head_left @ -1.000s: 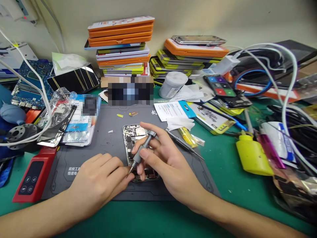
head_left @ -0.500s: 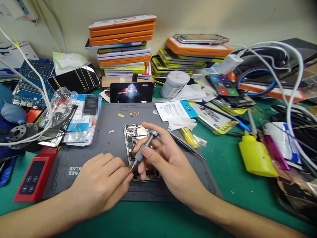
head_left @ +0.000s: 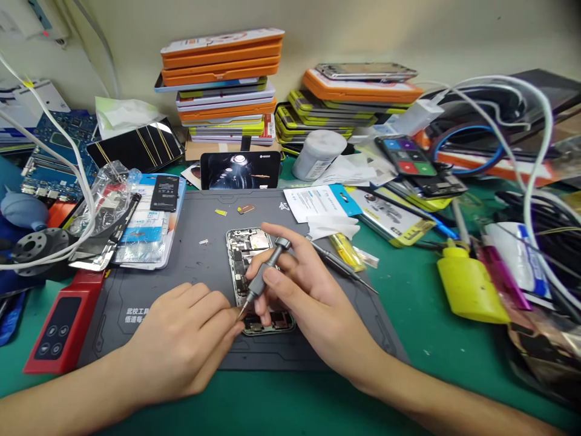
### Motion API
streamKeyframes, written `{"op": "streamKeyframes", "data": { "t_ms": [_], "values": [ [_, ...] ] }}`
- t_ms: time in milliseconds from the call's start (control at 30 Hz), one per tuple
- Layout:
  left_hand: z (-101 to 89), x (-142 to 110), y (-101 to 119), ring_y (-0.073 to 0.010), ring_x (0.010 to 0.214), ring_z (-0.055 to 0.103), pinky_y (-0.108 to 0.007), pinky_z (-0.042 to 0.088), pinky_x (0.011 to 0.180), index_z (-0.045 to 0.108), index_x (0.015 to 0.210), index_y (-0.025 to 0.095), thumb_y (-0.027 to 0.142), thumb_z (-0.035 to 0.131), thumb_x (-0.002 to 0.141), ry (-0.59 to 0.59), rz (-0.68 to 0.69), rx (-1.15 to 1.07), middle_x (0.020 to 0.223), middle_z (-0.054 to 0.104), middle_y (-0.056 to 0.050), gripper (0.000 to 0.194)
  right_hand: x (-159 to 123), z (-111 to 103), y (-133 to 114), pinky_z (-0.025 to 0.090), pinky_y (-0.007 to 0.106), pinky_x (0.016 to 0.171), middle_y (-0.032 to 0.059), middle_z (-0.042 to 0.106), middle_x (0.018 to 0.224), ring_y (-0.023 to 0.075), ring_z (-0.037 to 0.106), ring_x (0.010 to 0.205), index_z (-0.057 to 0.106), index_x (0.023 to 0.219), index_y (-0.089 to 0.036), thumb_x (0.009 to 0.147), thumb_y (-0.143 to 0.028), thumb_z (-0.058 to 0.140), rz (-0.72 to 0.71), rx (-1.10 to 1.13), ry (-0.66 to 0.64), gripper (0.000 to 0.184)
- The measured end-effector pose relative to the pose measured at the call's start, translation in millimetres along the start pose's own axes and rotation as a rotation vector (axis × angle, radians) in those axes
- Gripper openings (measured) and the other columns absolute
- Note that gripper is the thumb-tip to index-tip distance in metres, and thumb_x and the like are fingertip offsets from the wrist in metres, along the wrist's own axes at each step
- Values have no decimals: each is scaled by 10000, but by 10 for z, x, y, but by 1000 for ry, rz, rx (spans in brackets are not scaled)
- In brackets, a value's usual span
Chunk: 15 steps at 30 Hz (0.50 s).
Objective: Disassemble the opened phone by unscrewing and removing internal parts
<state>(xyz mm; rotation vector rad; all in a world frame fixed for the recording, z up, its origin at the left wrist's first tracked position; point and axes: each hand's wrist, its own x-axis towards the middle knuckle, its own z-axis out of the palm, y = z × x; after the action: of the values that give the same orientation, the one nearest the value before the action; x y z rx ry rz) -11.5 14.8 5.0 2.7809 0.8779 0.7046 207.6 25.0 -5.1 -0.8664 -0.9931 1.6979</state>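
The right hand has its thumb and fingers closed around a grey precision screwdriver, which slants down toward the left hand. Left thumb and forefinger are at its tip; whether they pinch it, I cannot tell. The opened smartphone lies below the right fingers, just beside the left ones, on a dark grey mat.

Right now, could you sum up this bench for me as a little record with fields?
Right fingers: around a grey screwdriver
Left fingers: curled together at the tool's tip; whether they hold anything is unclear
Centre: opened phone, insides showing, partly hidden
Surface: grey mat on green tabletop
Left side: red device
Right side: second screwdriver, yellow bottle
Back: stacked cases, lit phone
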Motion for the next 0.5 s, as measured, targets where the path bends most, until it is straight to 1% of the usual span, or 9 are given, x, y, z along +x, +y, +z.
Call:
{"op": "streamKeyframes", "data": {
  "t_ms": [167,333,500],
  "values": [
    [-11,6,3,-196,704,595,-342,464,628,707,925,135,120,537,1074,3,1,10,815,703,-61,227,-4,-8,-6,615,221,609,-13,662,1059,84,667,666,452,1478,-368,1076,-382,668,4,0,-8,457],
    [-15,1,-3,-192,708,603,-333,465,635,705,954,138,118,531,1076,4,-1,7,824,707,-57,213,8,0,-19,603,242,592,-5,654,1052,94,658,657,451,1473,-354,1058,-413,689,15,-7,-5,482],
    [-19,5,1,-189,698,598,-333,464,639,696,939,149,120,526,1077,7,0,14,817,704,-52,220,-3,2,-25,599,252,592,-4,653,1055,101,658,666,451,1481,-363,1065,-404,677,13,-11,-7,475]
  ]
}}
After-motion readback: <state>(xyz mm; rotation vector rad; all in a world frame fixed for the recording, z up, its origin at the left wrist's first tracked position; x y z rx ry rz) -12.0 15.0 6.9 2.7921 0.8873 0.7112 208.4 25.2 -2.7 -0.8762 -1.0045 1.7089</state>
